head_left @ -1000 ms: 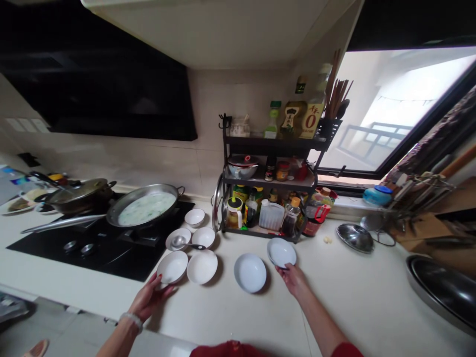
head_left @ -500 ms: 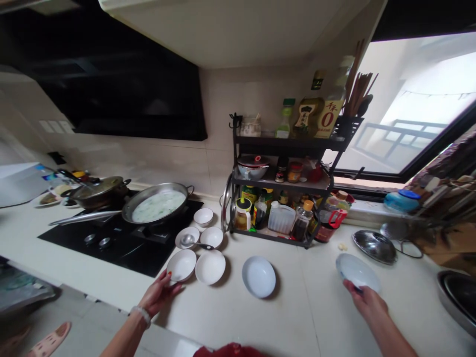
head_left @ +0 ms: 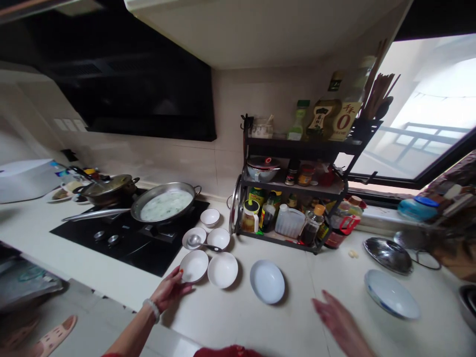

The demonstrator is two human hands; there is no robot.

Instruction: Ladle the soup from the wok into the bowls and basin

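Note:
At the counter's front edge, my left hand (head_left: 172,291) pinches the near rim of a small white bowl (head_left: 194,266), thumb over the edge and the other fingers reaching alongside. Several more white bowls stand close by, among them one to its right (head_left: 222,270). A ladle (head_left: 203,242) lies across two bowls behind them. Over the counter at right, my right hand (head_left: 336,317) is blurred, its fingers stretched out, holding nothing. It is between a pale blue dish (head_left: 267,281) and a shallow white plate (head_left: 392,293) with a blue-patterned side.
A long-handled pan of white, green-flecked liquid (head_left: 167,205) sits on the black hob (head_left: 122,243), beside a lidded pot (head_left: 109,190). A dark rack (head_left: 278,240) of bottles and jars stands against the wall. A metal lid (head_left: 388,255) lies at right.
My right hand has let go of the white plate, which now rests on the counter, and has moved left. My left hand stays at the same bowl. The view has shifted slightly.

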